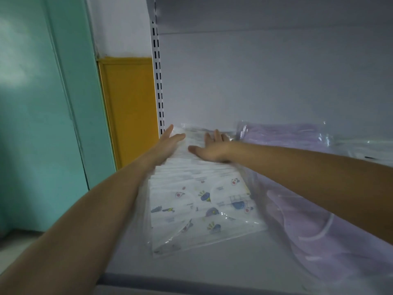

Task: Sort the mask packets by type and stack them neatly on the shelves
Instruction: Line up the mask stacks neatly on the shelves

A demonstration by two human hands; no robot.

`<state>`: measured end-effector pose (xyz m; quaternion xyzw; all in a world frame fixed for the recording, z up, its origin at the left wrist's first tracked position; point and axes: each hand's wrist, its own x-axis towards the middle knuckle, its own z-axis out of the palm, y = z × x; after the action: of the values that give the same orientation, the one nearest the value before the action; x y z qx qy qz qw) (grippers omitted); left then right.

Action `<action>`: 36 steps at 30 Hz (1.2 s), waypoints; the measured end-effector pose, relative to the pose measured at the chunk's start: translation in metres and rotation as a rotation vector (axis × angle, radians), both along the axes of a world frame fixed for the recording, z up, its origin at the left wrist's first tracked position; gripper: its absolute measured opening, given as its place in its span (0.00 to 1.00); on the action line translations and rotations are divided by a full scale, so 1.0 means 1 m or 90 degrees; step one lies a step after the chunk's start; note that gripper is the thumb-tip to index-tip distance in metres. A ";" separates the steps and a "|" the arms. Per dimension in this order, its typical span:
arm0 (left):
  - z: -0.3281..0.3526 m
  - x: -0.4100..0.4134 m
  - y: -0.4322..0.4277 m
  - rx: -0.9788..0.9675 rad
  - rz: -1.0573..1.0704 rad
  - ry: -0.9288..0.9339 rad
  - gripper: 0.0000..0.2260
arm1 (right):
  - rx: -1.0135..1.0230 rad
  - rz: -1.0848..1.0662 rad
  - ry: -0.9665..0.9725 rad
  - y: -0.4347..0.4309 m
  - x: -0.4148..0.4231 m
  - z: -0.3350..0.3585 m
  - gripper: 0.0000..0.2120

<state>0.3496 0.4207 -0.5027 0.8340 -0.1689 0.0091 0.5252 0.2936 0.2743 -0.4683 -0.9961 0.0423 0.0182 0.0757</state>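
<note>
A stack of clear packets with white cartoon-print masks point(200, 201) lies on the white shelf point(212, 267), running from the front toward the back wall. My left hand point(170, 143) presses flat against the stack's left side near the back, fingers straight. My right hand point(212, 147) lies palm down on top of the stack's far end, fingers spread. Neither hand grips a packet. To the right lie packets of lilac masks point(314, 226), partly under my right forearm, with more lilac packets point(282, 135) at the back.
A slotted white upright point(158, 77) marks the shelf's left end. Beyond it stand a yellow panel point(129, 107) and a teal wall point(42, 124). The shelf's front lip point(191, 282) runs along the bottom.
</note>
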 end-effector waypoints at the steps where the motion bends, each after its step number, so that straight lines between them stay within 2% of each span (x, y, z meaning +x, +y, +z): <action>1: -0.001 0.002 -0.001 0.005 0.001 0.000 0.29 | 0.001 0.000 0.016 0.000 -0.001 -0.003 0.39; 4: -0.002 0.003 -0.001 0.012 0.002 0.006 0.29 | 0.011 -0.013 -0.045 -0.005 0.001 -0.003 0.39; 8: 0.000 0.001 -0.003 -0.004 0.002 0.015 0.30 | -0.004 0.010 0.001 -0.011 0.003 -0.002 0.38; 11: 0.000 0.003 -0.003 -0.022 0.014 0.018 0.31 | -0.005 0.004 -0.051 -0.014 0.004 0.002 0.37; 14: 0.000 0.000 -0.003 -0.057 0.043 0.031 0.37 | -0.047 0.026 -0.049 -0.021 0.007 -0.004 0.36; 19: 0.000 0.005 -0.007 -0.047 0.064 0.073 0.45 | -0.033 0.064 -0.115 -0.027 0.013 -0.008 0.35; 23: -0.001 0.004 -0.007 -0.040 0.057 0.068 0.43 | -0.017 0.089 -0.105 -0.027 0.019 -0.008 0.37; 29: 0.000 0.004 -0.003 -0.004 0.041 0.059 0.43 | -0.060 0.146 -0.072 -0.031 0.020 -0.003 0.36; 33: 0.002 0.003 -0.003 0.008 0.037 0.067 0.43 | -0.025 0.119 -0.100 -0.032 0.022 0.003 0.33; 36: 0.003 0.001 0.000 0.016 0.043 0.096 0.43 | -0.076 0.131 -0.004 -0.026 0.015 -0.006 0.33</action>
<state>0.3501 0.4209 -0.4993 0.8442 -0.1005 -0.0383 0.5252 0.3088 0.2479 -0.4746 -0.9979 -0.0590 0.0205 0.0139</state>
